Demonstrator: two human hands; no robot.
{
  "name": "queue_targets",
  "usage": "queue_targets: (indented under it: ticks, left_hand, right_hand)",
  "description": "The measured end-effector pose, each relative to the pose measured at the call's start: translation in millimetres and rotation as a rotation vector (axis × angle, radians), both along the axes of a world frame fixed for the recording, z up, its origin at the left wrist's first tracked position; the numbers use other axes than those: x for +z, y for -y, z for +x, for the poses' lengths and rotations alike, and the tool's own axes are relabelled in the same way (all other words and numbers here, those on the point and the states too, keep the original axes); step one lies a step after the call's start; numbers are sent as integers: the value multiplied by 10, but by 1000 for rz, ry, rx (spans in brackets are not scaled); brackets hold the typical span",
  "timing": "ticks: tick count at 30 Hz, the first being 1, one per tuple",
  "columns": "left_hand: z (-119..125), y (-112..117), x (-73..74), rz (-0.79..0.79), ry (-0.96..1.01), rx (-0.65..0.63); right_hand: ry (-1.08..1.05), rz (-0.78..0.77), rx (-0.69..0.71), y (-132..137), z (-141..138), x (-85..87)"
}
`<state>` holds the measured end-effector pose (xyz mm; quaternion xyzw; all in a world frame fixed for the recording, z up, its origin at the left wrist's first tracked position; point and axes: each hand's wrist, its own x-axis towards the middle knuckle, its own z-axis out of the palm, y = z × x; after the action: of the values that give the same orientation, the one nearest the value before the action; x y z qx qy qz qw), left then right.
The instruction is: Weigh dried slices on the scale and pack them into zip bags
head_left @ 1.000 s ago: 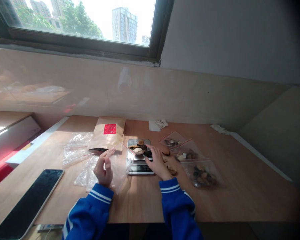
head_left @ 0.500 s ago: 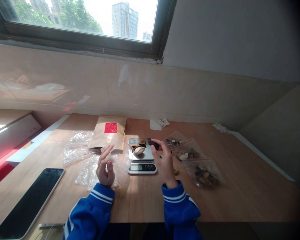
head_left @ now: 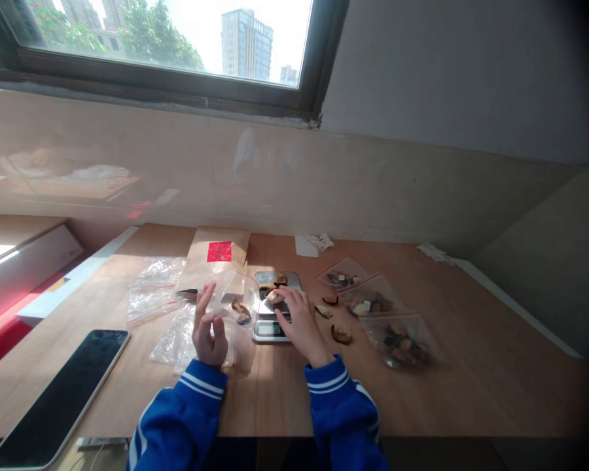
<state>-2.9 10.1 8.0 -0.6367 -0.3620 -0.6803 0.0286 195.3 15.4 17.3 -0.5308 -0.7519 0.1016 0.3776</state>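
Observation:
A digital scale (head_left: 269,329) bears several brown-rimmed, pale pieces that look like dried mushroom slices (head_left: 280,279). Reaching over the scale from the right, my right hand (head_left: 302,324) has its fingertips closed around a pale dried mushroom slice (head_left: 273,296). My left hand (head_left: 210,333) is to the left of the scale, partly curled with its index finger raised, and grips the edge of a clear zip bag (head_left: 230,284); the exact contact is hard to see. Inside that bag, close to the scale, a dried mushroom slice (head_left: 239,307) shows.
Loose slices (head_left: 341,334) lie right of the scale, beside several filled zip bags (head_left: 406,347). On the left are more clear bags (head_left: 154,278) and a large phone (head_left: 59,399). A brown paper pouch (head_left: 201,261) and a crumpled tissue (head_left: 319,242) lie farther back.
My right hand has moved left over the scale. The dark piece it held is no longer in its fingers. A slice now shows in the bag, while my left hand has hardly moved.

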Motion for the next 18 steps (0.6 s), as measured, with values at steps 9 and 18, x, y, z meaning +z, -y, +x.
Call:
queue_targets:
  ticks: [9,18]
  left_hand:
    - [-1,62,-27,-129,77,14]
    - [26,109,-11,-195,174,-5]
  right_hand:
    - [-452,79,-147,84,-106,395]
    - [-318,8,50,205,-454,639]
